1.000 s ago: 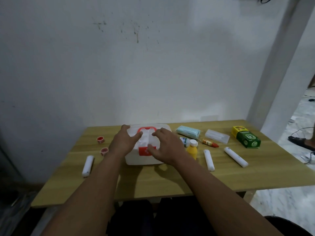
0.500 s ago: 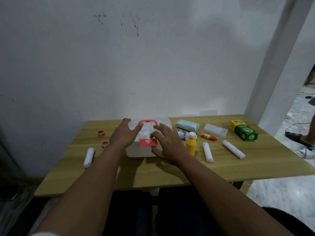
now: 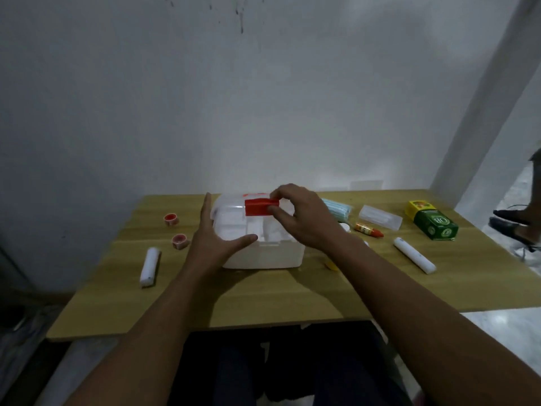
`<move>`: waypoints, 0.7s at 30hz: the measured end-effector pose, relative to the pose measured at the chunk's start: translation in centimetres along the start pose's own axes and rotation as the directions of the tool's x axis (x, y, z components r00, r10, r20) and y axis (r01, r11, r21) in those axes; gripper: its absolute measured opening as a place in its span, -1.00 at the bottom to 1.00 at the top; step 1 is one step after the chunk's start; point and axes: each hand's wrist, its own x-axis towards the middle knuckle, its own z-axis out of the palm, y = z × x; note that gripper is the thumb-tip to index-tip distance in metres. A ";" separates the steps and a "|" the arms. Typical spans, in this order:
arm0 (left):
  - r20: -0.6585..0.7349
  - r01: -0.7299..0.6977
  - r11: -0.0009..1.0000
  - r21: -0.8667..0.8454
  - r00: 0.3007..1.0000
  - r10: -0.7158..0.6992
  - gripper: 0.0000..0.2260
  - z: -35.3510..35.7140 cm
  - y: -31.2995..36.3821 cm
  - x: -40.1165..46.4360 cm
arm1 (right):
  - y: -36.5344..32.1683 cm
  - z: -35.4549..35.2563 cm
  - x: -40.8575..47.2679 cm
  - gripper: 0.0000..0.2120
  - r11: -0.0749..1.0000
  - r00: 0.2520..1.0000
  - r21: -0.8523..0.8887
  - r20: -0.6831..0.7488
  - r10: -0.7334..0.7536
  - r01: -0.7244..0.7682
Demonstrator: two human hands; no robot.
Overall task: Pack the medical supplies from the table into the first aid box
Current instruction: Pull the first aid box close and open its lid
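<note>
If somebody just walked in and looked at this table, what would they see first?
Probably the white first aid box in the middle of the table, with the right hand pinching its bright red latch and lifting the clear lid. The left hand braces the box's left front corner. Next they would spot the green carton at the far right and the white rolls, like the one on the left.

The translucent white plastic first aid box [image 3: 263, 253] carries a bright red latch [image 3: 259, 207]. A green-and-yellow printed carton [image 3: 432, 220], pale blue masks [image 3: 336, 208] and two red-centred tape rolls [image 3: 175, 230] lie on the tan wood-grain table [image 3: 263, 300].
</note>
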 end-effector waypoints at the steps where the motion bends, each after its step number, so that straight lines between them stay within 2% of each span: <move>1: 0.000 0.006 1.000 -0.028 1.000 -0.006 0.21 0.0 -0.1 -0.1 | 0.0 -0.5 1.1 -0.84 1.000 1.000 0.020 0.004 0.023 -0.023; 4: -0.002 0.033 0.999 -0.022 0.999 -0.033 0.21 -0.1 -0.4 0.2 | 0.4 -1.6 5.6 -0.87 0.992 0.993 0.079 -0.055 0.103 -0.098; 6: -0.013 0.057 0.998 0.036 0.998 -0.056 0.16 0.0 -0.4 0.4 | 1.5 -1.8 8.9 -0.81 0.981 0.975 0.071 -0.116 0.188 -0.180; 8: -0.025 0.030 0.998 0.053 0.999 -0.028 -0.01 0.2 -0.4 0.4 | 2.9 -1.4 11.3 -0.66 0.956 0.939 0.001 -0.184 0.289 -0.294; 10: -0.039 -0.011 0.998 0.055 0.999 0.013 -0.17 0.5 -0.5 0.4 | 4.6 -0.6 12.6 -0.46 0.914 0.905 -0.070 -0.188 0.382 -0.400; 12: -0.052 -0.018 0.999 0.046 0.998 0.021 -0.16 0.6 -0.5 0.5 | 6.0 0.5 13.2 -0.29 0.881 0.879 -0.068 -0.133 0.457 -0.468; 14: -0.065 -0.013 0.998 0.061 0.998 0.017 -0.13 0.6 -0.6 0.6 | 7.1 1.5 13.7 -0.21 0.857 0.857 -0.024 -0.039 0.514 -0.515; 18: -0.068 -0.006 0.997 0.077 0.998 0.011 -0.09 0.7 -1.1 0.9 | 8.1 2.0 14.0 -0.14 0.775 0.775 0.058 0.126 0.619 -0.629; 21: -0.075 -0.012 0.997 0.080 0.997 0.018 -0.09 0.7 -1.4 1.1 | 9.0 1.2 13.2 -0.18 0.718 0.719 0.096 0.208 0.663 -0.690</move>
